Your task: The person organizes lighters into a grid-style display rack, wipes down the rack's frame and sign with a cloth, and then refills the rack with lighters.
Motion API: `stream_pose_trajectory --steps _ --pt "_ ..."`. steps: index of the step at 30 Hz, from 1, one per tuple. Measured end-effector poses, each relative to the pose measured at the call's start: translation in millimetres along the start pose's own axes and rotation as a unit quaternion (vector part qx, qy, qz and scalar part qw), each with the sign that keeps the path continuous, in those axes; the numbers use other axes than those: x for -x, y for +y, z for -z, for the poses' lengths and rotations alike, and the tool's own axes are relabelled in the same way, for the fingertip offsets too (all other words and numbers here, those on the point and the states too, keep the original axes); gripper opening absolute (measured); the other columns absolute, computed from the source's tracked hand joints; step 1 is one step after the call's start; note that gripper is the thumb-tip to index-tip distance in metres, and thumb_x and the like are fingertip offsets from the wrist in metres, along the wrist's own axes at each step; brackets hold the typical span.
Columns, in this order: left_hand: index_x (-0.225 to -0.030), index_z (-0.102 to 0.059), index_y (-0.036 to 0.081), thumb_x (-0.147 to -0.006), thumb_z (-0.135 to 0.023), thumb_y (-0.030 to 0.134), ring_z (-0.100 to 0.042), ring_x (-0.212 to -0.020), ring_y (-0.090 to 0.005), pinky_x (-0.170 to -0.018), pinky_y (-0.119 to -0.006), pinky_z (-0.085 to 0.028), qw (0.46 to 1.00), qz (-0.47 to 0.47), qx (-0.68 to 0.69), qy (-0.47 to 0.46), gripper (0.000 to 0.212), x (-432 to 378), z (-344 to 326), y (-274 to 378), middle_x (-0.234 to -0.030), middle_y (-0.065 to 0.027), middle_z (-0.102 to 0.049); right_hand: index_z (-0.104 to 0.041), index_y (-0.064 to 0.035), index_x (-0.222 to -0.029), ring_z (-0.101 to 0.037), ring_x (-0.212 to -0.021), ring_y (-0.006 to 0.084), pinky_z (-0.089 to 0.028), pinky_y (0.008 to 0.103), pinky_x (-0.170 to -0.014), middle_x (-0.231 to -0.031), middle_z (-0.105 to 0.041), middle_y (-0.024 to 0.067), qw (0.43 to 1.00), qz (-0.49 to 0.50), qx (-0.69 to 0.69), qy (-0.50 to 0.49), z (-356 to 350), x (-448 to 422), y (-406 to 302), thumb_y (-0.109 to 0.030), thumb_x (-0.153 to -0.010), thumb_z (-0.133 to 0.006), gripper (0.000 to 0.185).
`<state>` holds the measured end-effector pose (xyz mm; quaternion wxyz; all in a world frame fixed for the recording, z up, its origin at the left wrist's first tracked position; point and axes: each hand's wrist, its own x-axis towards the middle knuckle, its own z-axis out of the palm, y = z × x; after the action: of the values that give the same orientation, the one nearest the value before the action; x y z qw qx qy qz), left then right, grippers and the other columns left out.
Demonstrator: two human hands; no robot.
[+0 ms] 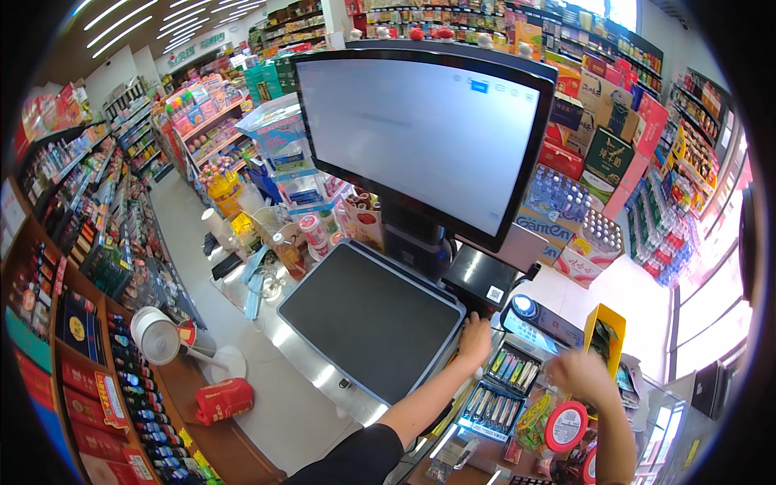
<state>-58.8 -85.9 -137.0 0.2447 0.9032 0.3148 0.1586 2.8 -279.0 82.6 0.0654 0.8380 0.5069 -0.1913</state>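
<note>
My left hand [474, 339] reaches to the right edge of the black counter scale pad [376, 315], beside the base of a small black box bearing a printed code [482, 273]. Its fingertips are at a pale object I cannot make out, so its grip is unclear. My right hand [579, 373] is blurred and bent over the counter, in front of a yellow box [606, 330] and right of a tray of slim colourful packs [512, 368]. What it holds, if anything, does not show. A large monitor [418, 133] stands behind the pad, its screen lit.
A lit payment device [533, 327] stands between my hands and the boxes behind. Clear plastic jars with red lids [567, 426] stand near my right forearm. Left of the pad are a bottle of brown drink [288, 256] and blue face masks [254, 288]. A white fan [156, 335] stands left.
</note>
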Motion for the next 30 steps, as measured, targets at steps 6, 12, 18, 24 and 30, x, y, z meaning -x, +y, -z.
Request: stream_pose_trajectory --steps 6,12,18,24,30 --pt "-0.085 -0.062 -0.002 -0.078 -0.055 0.003 -0.058 -0.096 -0.0385 -0.082 -0.045 -0.050 0.999 -0.051 0.014 -0.001 0.010 -3 -10 16 -0.101 -0.0196 -0.056 -0.060 -0.0072 -0.116 -0.059 -0.103 0.0336 -0.046 0.0421 -0.088 -0.120 -0.059 0.0175 0.868 0.196 -0.333 -0.312 -126 152 -73 -0.025 -0.088 -0.056 0.033" --pt "-0.086 -0.067 -0.003 -0.075 -0.059 0.003 -0.058 -0.102 -0.0385 -0.083 -0.044 -0.052 0.996 -0.049 -0.008 -0.069 0.015 -4 5 11 -0.107 -0.0199 -0.057 -0.060 -0.0089 -0.115 -0.059 -0.100 0.0342 -0.046 0.0431 -0.086 -0.117 -0.060 0.0164 0.887 0.017 -0.421 -0.191 -177 189 -122 -0.025 -0.088 -0.057 0.033" --pt "-0.088 -0.068 -0.001 -0.080 -0.056 0.008 -0.056 -0.104 -0.0356 -0.079 -0.043 -0.055 0.995 -0.065 -0.029 -0.076 0.017 2 11 11 -0.109 -0.0167 -0.056 -0.061 -0.0106 -0.115 -0.059 -0.097 0.0348 -0.046 0.0440 -0.084 -0.114 -0.060 0.0153 0.888 -0.106 -0.443 -0.067 -226 231 -150 -0.025 -0.087 -0.058 0.032" --pt "-0.090 -0.067 -0.003 -0.080 -0.057 0.006 -0.055 -0.107 -0.0348 -0.084 -0.043 -0.052 0.992 -0.080 -0.052 -0.085 0.017 -2 4 10 -0.109 -0.0168 -0.056 -0.062 -0.0136 -0.113 -0.058 -0.095 0.0349 -0.047 0.0449 -0.082 -0.109 -0.060 0.0137 0.930 -0.142 -0.338 0.032 -300 271 -164 -0.027 -0.085 -0.059 0.031" --pt "-0.090 -0.067 -0.004 -0.079 -0.053 0.005 -0.054 -0.106 -0.0397 -0.085 -0.047 -0.051 0.990 -0.109 -0.056 -0.070 0.020 -11 1 2 -0.109 -0.0218 -0.056 -0.060 -0.0139 -0.101 -0.051 -0.102 0.0371 -0.046 0.0463 -0.084 -0.104 -0.057 0.0134 0.961 -0.158 -0.220 0.047 -332 282 -161 -0.023 -0.084 -0.063 0.020"
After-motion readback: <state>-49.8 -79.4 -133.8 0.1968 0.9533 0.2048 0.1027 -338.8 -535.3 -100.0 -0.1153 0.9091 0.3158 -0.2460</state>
